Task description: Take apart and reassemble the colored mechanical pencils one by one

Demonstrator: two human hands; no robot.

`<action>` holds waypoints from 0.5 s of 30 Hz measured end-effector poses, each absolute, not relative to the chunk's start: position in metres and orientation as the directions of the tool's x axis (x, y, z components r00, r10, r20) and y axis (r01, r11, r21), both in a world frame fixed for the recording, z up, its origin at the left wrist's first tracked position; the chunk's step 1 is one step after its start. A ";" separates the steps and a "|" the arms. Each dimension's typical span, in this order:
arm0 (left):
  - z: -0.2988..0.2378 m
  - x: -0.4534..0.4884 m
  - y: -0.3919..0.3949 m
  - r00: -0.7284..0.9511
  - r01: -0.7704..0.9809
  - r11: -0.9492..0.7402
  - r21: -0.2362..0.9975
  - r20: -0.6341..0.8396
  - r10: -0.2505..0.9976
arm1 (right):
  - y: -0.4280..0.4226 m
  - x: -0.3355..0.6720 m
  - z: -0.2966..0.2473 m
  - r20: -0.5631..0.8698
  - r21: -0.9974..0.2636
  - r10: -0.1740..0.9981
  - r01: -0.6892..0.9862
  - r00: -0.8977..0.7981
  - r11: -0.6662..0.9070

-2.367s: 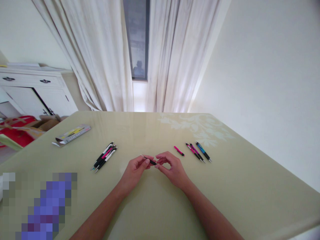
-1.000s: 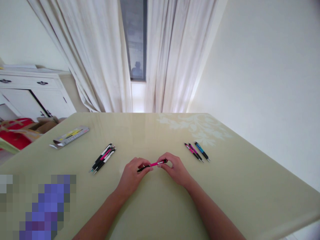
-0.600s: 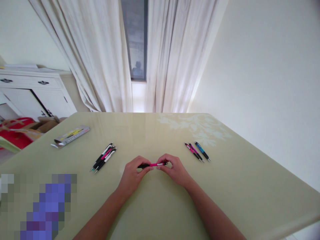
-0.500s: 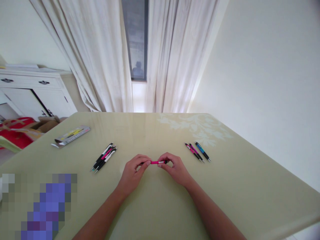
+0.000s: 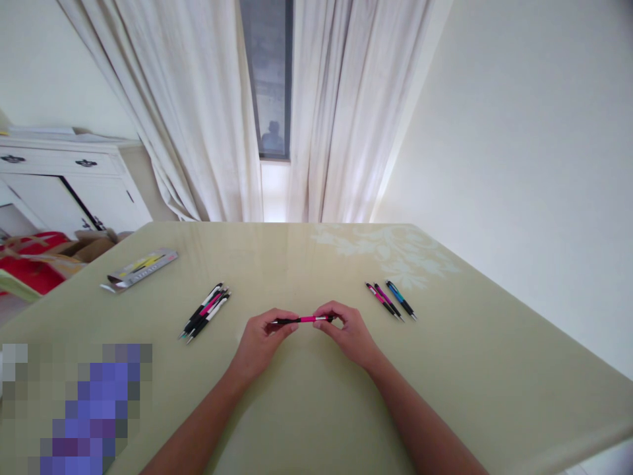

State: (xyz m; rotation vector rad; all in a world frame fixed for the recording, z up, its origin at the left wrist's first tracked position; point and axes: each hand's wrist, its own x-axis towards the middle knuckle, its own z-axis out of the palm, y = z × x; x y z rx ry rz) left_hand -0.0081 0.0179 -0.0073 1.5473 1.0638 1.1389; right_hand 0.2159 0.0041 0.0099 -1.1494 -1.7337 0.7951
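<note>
I have the left hand (image 5: 261, 336) pinching the black portion of a pink-and-black pen (image 5: 307, 319) between thumb and fingers, the pen's tip pointing left, while the right hand (image 5: 349, 330) grips its other end. The pen runs nearly level from one to the other, its pink barrel showing in the gap. I cannot tell whether either hand touches the worktop (image 5: 306, 409).

Right of the right hand I see a pink pen (image 5: 380, 299) and a purple pen (image 5: 388, 302) close together, with a blue pen (image 5: 401, 300) near them, all tips toward the near right. Left of the left hand lies a bundle of pens (image 5: 206, 313) in black, white and pink. Farther left I have a gray box (image 5: 141, 269) with yellow print. A blue-purple shape (image 5: 93, 409) at lower left is pixelated, so I cannot identify it. Curtains (image 5: 188, 112) flank a window (image 5: 270, 79) beyond the far edge.
</note>
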 end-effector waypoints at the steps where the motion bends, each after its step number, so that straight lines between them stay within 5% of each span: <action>1: -0.007 -0.008 0.018 0.200 0.126 -0.232 0.964 0.205 0.958 | 0.004 0.216 0.010 0.308 -0.860 0.933 0.365 -0.187 0.357; 9: -0.005 -0.009 0.015 0.208 0.180 -0.207 0.962 0.169 0.963 | 0.004 0.215 0.009 0.304 -0.875 0.938 0.341 -0.168 0.345; 15: 0.000 -0.009 0.012 0.227 0.241 -0.358 0.902 0.307 0.924 | 0.006 0.216 0.005 0.223 -0.903 0.950 0.320 -0.217 0.286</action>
